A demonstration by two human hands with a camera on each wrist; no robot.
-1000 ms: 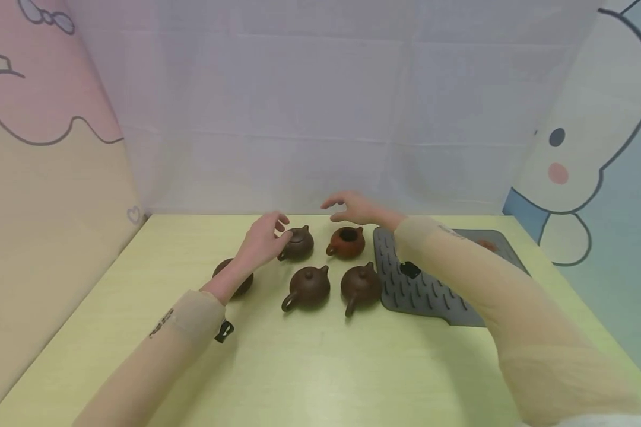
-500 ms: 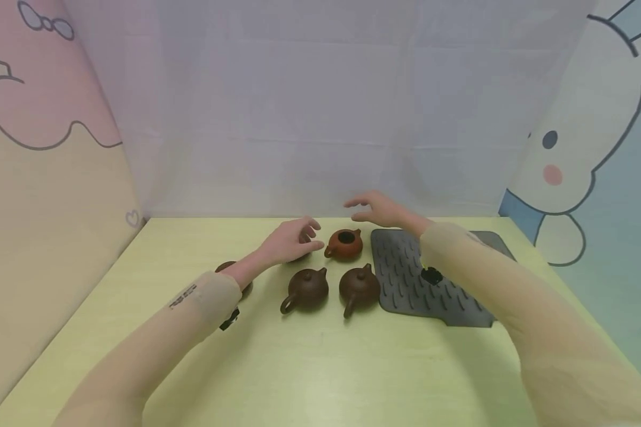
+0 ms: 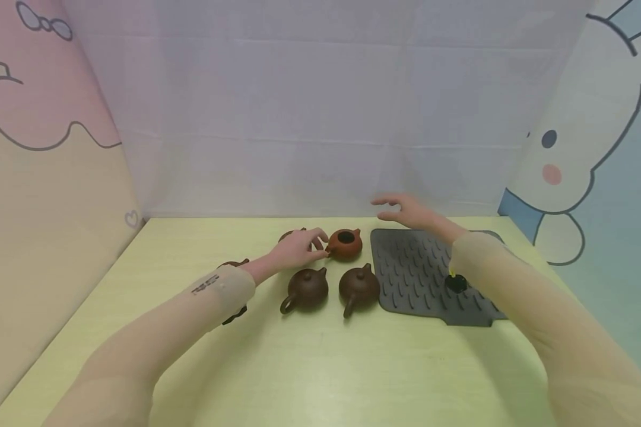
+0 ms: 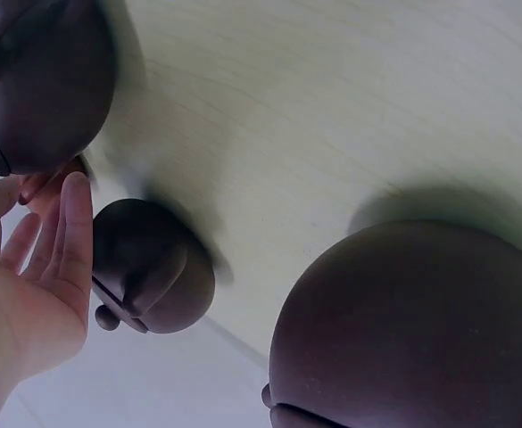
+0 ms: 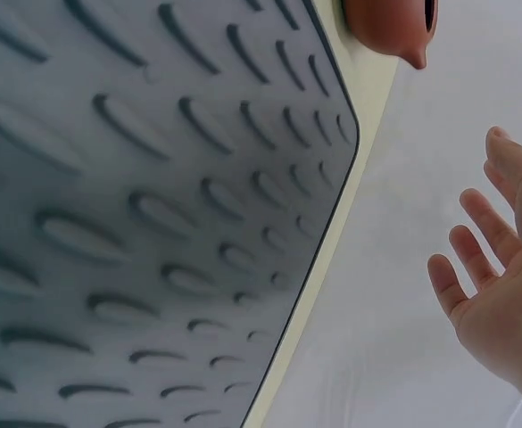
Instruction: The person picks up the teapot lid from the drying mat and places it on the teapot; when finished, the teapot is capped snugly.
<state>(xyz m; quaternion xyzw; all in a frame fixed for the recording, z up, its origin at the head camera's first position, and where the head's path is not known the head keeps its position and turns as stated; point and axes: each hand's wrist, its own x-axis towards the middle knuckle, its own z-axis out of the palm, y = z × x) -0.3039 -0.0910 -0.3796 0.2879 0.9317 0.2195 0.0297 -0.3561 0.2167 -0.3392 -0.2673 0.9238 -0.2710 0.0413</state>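
Note:
My left hand (image 3: 299, 248) reaches over the table, its thumb and fingertips at the handle side of a lidless reddish-brown teapot (image 3: 345, 245). In the left wrist view the thumb and fingers (image 4: 75, 227) look apart, and the red teapot (image 4: 48, 185) shows only partly behind them; contact is unclear. Two dark brown lidded teapots, one in the middle (image 3: 308, 289) and one to its right (image 3: 359, 287), stand in front. Another dark teapot (image 3: 292, 234) is mostly covered by the left hand. My right hand (image 3: 410, 212) hovers above the grey mat's back edge, fingers extended, holding nothing.
A grey ridged mat (image 3: 411, 279) lies right of the teapots, partly under the right arm. One more dark teapot (image 3: 236, 263) is mostly hidden by the left forearm. A pale cloth wall (image 3: 320, 130) closes off the table's back.
The left hand has moved right, from the back-left dark teapot to the red teapot's handle. The right hand has shifted right, away from above the red teapot, to over the mat.

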